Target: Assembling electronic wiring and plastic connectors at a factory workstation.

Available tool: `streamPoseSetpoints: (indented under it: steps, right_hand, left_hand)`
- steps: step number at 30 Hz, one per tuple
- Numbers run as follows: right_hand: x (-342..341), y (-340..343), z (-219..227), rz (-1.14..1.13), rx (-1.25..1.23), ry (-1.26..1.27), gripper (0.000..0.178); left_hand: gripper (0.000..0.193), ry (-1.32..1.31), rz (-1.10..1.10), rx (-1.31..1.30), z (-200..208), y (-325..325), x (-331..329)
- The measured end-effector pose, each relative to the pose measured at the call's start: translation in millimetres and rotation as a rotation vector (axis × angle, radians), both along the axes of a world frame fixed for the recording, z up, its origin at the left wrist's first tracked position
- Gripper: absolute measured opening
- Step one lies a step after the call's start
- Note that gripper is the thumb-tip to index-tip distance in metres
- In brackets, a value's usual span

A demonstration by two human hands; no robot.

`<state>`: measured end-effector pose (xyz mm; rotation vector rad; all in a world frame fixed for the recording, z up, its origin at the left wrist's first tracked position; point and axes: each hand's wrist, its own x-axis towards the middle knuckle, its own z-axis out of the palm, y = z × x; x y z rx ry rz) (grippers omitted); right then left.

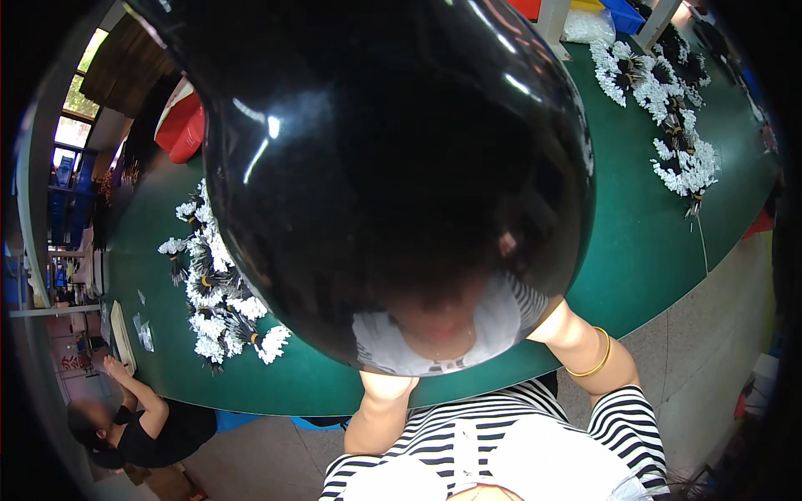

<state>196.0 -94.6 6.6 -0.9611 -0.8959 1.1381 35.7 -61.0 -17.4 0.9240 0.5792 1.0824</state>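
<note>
A large, glossy black rounded thing (pixel 401 192) with a narrower part toward the upper left fills the middle of the head view, close to the camera; its exact kind cannot be made out. Both my forearms reach up behind its lower edge. My left hand (pixel 390 384) shows only around the wrist, and its fingers are hidden. On the other side, my right hand (pixel 547 323) is likewise covered beyond the wrist, below a gold bangle. Whatever either hand holds or touches lies out of sight. To the left are bundles of black wires with white ends (pixel 209 284), some bound with yellow ties.
The green table (pixel 626 250) curves across the view. More white-ended wire bundles (pixel 681 159) lie at the far right, near a clear bag (pixel 587 27). A red container (pixel 181 129) stands at the far left. Another person (pixel 138 417) sits at the table's left end.
</note>
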Motion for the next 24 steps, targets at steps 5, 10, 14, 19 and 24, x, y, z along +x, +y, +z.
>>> streamPoseSetpoints:
  steps: [5,10,14,19,24]
  right_hand:
    - [-0.3,1.9,-8.1,0.06,0.073,0.049,0.012]
    - [2.1,-1.6,1.0,-0.01,0.062,-0.093,0.012]
    - [4.2,0.5,4.1,0.043,-0.013,-0.101,0.01]
    - [-2.6,2.0,-13.7,0.033,0.083,0.077,0.011]
    - [2.3,1.1,-1.7,0.071,0.021,-0.003,0.012]
  left_hand:
    - [0.036,0.132,0.09,0.115,-2.2,-5.8,0.6]
    - [0.037,0.044,0.111,-0.028,5.0,-3.8,4.4]
    - [0.028,-0.038,0.11,-0.205,15.4,-3.5,9.7]
    - [0.022,-0.084,0.13,-0.269,14.0,-0.5,9.7]
    - [0.018,0.001,0.024,-0.11,6.3,5.3,1.8]
